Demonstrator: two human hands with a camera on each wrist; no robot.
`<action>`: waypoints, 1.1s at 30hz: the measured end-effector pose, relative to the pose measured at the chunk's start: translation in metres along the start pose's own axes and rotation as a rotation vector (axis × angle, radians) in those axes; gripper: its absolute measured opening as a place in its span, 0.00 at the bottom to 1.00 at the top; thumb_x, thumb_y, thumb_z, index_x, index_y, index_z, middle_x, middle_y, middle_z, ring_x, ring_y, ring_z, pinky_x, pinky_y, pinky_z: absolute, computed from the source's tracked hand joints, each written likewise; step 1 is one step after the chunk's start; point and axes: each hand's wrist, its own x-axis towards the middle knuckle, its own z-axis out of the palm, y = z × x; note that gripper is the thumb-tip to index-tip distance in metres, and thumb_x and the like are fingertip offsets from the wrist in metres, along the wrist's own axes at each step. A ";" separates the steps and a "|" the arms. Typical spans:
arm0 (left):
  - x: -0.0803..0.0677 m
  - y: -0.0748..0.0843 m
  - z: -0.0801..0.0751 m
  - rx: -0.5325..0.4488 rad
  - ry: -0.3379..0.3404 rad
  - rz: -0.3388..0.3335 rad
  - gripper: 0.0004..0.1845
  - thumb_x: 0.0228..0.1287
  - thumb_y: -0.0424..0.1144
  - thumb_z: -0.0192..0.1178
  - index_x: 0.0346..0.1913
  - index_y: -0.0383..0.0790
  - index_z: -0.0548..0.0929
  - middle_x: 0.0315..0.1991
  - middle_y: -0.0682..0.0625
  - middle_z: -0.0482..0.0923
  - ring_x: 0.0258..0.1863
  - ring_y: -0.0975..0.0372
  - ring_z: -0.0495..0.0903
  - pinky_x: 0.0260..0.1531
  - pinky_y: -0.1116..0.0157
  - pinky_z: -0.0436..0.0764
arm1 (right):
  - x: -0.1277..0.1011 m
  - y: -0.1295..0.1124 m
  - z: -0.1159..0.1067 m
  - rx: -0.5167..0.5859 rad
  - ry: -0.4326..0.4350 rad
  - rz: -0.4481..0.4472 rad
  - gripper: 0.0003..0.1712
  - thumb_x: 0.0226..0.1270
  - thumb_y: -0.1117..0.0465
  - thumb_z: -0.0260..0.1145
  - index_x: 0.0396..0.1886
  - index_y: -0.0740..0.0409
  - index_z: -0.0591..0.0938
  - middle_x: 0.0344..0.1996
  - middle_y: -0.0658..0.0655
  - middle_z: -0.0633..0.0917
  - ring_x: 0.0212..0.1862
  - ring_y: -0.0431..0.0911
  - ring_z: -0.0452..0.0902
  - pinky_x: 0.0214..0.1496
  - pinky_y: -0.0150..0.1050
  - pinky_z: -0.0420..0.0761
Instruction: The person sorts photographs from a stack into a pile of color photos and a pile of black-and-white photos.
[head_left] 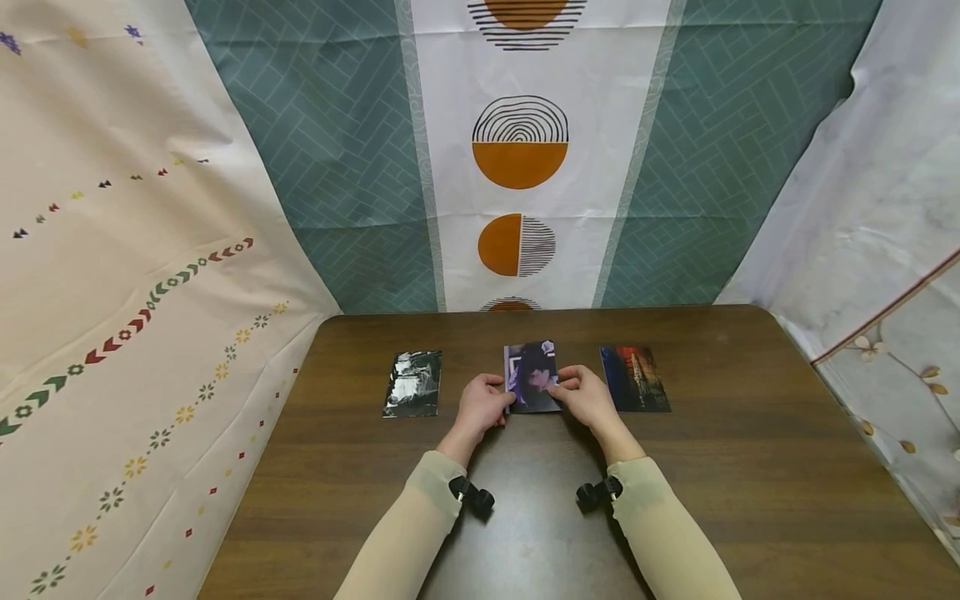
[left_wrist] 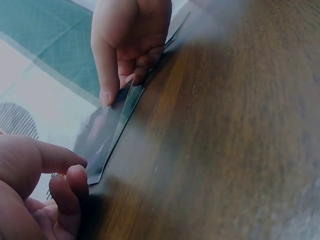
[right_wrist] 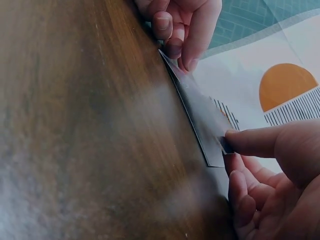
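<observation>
A photo print (head_left: 532, 375) with a dark-haired figure in purple tones lies between the two hands in the head view. My left hand (head_left: 482, 404) holds its left edge, thumb at the lower corner. At the opposite edge, my right hand (head_left: 588, 396) pinches the print between thumb and fingers. From the right wrist, the upper sheet (right_wrist: 200, 107) shows its right side lifted by that hand, with another flat sheet (right_wrist: 215, 159) beneath it close to the tabletop. The left wrist view shows the same narrow gap between the layers (left_wrist: 112, 135).
A black-and-white print (head_left: 413, 383) lies left of the hands, and a print of a lit tower (head_left: 634, 379) lies to the right. All are on a brown wooden table (head_left: 720, 467). Patterned cloths (head_left: 360, 167) hang behind and beside it. Each wrist carries a small black camera (head_left: 478, 500).
</observation>
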 end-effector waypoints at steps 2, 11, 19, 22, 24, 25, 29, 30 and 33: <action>0.000 0.000 0.000 0.001 -0.002 -0.001 0.21 0.65 0.29 0.69 0.60 0.27 0.79 0.25 0.51 0.76 0.10 0.65 0.71 0.11 0.71 0.69 | 0.000 0.000 -0.001 0.000 0.000 -0.010 0.24 0.72 0.57 0.75 0.61 0.63 0.80 0.46 0.63 0.88 0.49 0.56 0.83 0.51 0.51 0.79; 0.002 -0.004 0.000 0.006 -0.003 0.003 0.17 0.66 0.30 0.68 0.56 0.29 0.81 0.23 0.52 0.76 0.10 0.64 0.70 0.13 0.69 0.71 | -0.001 0.002 -0.003 -0.017 -0.009 -0.037 0.22 0.72 0.57 0.75 0.60 0.62 0.82 0.45 0.62 0.89 0.51 0.57 0.83 0.54 0.55 0.78; 0.004 -0.007 0.000 -0.018 0.005 -0.017 0.15 0.71 0.32 0.67 0.57 0.31 0.82 0.26 0.50 0.77 0.12 0.64 0.71 0.13 0.70 0.72 | 0.002 0.005 -0.002 -0.048 -0.020 -0.028 0.22 0.72 0.55 0.74 0.58 0.61 0.83 0.44 0.60 0.89 0.49 0.55 0.83 0.50 0.51 0.77; 0.002 -0.006 -0.001 -0.030 0.006 -0.014 0.15 0.71 0.33 0.67 0.56 0.32 0.83 0.27 0.50 0.77 0.13 0.64 0.71 0.14 0.70 0.72 | 0.002 0.005 -0.002 -0.045 -0.016 -0.033 0.21 0.72 0.55 0.74 0.58 0.62 0.83 0.43 0.60 0.89 0.48 0.55 0.83 0.49 0.50 0.77; 0.001 -0.005 -0.001 -0.040 0.003 -0.008 0.15 0.70 0.32 0.68 0.56 0.32 0.83 0.28 0.50 0.77 0.14 0.64 0.72 0.15 0.70 0.72 | 0.002 0.005 -0.003 -0.040 -0.010 -0.036 0.21 0.72 0.55 0.74 0.58 0.62 0.84 0.43 0.60 0.90 0.48 0.54 0.83 0.50 0.49 0.77; 0.000 -0.004 -0.001 -0.043 0.002 -0.006 0.15 0.70 0.32 0.68 0.56 0.32 0.83 0.28 0.50 0.77 0.14 0.64 0.72 0.15 0.70 0.72 | 0.002 0.005 -0.002 -0.039 -0.007 -0.038 0.21 0.72 0.55 0.74 0.57 0.62 0.84 0.43 0.60 0.90 0.48 0.54 0.83 0.49 0.49 0.77; -0.002 -0.003 -0.001 -0.059 0.000 0.008 0.16 0.68 0.31 0.69 0.56 0.31 0.83 0.30 0.50 0.76 0.16 0.63 0.72 0.19 0.69 0.74 | 0.001 0.006 -0.003 -0.028 0.000 -0.043 0.21 0.72 0.56 0.74 0.57 0.62 0.84 0.43 0.60 0.89 0.47 0.54 0.83 0.47 0.46 0.77; -0.002 -0.003 -0.001 -0.064 0.000 0.011 0.16 0.68 0.31 0.69 0.56 0.32 0.83 0.30 0.50 0.76 0.17 0.63 0.72 0.19 0.69 0.74 | 0.001 0.007 -0.003 -0.026 -0.001 -0.042 0.21 0.72 0.55 0.74 0.58 0.62 0.84 0.43 0.60 0.89 0.47 0.54 0.83 0.47 0.46 0.77; -0.004 -0.002 -0.001 -0.077 0.005 0.027 0.16 0.67 0.30 0.69 0.56 0.31 0.82 0.31 0.49 0.77 0.18 0.63 0.73 0.21 0.68 0.75 | 0.000 0.007 -0.005 -0.008 -0.011 -0.049 0.21 0.73 0.55 0.73 0.58 0.62 0.84 0.44 0.60 0.88 0.46 0.53 0.82 0.45 0.44 0.77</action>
